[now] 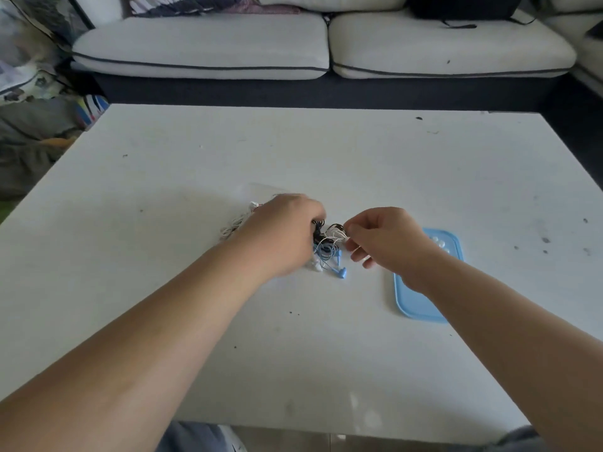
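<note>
I see the left hand (287, 233) stretched out, fingers curled down, gripping the black part of the tangled earphone cords (328, 251) in the middle of the white table (293, 151). The right hand (385, 243) pinches its white cord. Just beside it, the blue tray (421, 305) holds small white ear tips (439, 243).

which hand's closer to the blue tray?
Right. The right hand sits just left of the blue tray, wrist overlapping it in view; the left hand is farther left, beyond the earphone cables.
</note>
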A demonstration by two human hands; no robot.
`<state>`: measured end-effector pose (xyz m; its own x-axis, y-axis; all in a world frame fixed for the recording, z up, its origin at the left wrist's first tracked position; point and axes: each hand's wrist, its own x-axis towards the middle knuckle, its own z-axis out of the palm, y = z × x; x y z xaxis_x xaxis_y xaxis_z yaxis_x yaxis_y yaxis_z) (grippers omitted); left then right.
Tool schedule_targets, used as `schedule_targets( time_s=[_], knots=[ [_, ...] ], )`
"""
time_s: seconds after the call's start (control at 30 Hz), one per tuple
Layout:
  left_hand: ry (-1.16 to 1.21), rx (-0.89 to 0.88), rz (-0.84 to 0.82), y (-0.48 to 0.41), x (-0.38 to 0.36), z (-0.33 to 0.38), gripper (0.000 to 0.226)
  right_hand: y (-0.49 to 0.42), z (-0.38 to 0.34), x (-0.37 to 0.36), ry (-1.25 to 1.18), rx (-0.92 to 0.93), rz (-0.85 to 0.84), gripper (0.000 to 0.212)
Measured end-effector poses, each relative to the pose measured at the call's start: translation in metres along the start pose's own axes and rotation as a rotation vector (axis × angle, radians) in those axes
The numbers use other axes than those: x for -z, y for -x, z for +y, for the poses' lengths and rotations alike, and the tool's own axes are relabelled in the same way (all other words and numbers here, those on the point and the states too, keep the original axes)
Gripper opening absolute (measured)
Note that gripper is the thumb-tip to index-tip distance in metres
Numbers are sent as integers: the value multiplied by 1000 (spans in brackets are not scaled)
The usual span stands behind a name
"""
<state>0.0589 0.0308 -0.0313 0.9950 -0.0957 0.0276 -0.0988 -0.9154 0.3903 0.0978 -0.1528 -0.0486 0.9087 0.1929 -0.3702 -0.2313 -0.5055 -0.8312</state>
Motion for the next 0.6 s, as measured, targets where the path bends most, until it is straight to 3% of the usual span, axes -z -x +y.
schedule_targets(
  time_s=[0.2,0.37,0.6],
  knots=[
    [-163,-21,-193,-3,-37,0,16,7,17,10,188,-18,-108,18],
    [-210,-31,-249,-5,-51,13,35,19,30,2,485,85,-274,20],
    [-250,-33,-309,-5,-48,18,15,23,36,13,495,95,-322,29]
  ],
)
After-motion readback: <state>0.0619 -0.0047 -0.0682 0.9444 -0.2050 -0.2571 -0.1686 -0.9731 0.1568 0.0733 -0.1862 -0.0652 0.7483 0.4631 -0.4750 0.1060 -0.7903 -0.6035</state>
